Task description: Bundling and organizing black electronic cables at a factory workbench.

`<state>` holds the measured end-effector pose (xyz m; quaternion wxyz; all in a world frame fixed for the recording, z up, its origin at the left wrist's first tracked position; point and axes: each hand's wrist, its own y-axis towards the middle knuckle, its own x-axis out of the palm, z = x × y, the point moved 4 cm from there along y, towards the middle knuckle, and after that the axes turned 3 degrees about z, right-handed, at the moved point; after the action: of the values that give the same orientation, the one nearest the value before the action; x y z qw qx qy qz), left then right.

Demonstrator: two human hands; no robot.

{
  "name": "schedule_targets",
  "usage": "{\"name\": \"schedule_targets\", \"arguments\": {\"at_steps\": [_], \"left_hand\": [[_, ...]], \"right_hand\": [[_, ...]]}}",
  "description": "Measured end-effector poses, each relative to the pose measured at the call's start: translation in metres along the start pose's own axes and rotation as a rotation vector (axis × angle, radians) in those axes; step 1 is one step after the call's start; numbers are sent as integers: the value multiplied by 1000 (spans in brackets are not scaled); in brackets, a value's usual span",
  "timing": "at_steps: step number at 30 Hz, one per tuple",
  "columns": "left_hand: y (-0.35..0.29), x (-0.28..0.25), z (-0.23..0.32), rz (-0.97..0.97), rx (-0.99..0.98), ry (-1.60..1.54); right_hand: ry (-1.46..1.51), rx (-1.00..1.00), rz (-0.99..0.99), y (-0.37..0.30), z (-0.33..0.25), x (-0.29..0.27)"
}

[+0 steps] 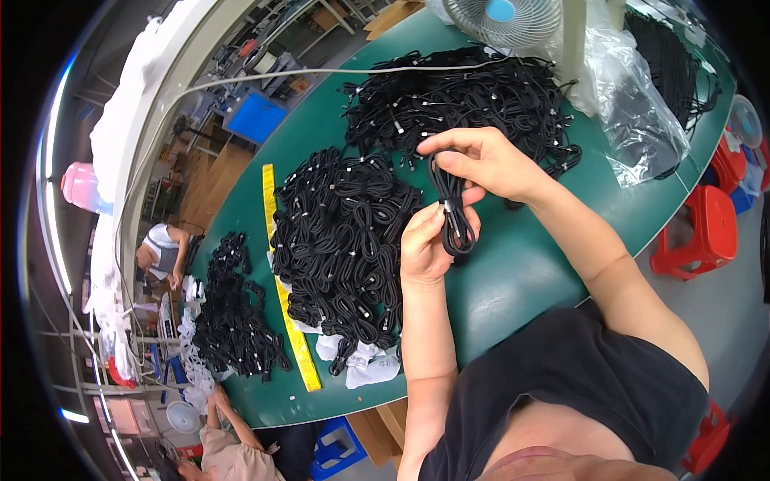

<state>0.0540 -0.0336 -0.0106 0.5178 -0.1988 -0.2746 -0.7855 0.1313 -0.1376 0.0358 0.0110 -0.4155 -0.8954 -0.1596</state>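
A black cable (459, 235), coiled into a long bundle with a band round its middle, is held up over the green table. My left hand (425, 247) grips it from below, thumb and fingers closed near the band. At the bundle's upper end, my right hand (491, 163) has its thumb against the loops and its index finger reaching past them; part of its grip is hidden. Just left of my hands lies a heap of similar coiled cables (341, 232). Beyond them spreads a pile of looser black cables (457, 100) with light-coloured connectors.
A yellow strip (289, 321) divides the green table (513, 280) from another cable heap (233, 321) on the left. A fan (505, 20) and clear plastic bag (638, 104) are at the back. Red stools (698, 228) stand right; another person's arms (233, 413) reach the left table edge.
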Motion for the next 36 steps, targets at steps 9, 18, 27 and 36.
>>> {"name": "schedule_targets", "arguments": {"at_steps": [9,18,27,36], "left_hand": [[6,-1,0,371,92,291],[-1,-19,14,530,128,716],[-13,-48,30,808,286,749],[-83,-36,106,1416,850,1471]], "right_hand": [[-281,-167,271,7,4,-20],[-234,7,316,17,29,-21],[7,135,223,24,57,-11],[-142,104,222,26,57,-16]]}}
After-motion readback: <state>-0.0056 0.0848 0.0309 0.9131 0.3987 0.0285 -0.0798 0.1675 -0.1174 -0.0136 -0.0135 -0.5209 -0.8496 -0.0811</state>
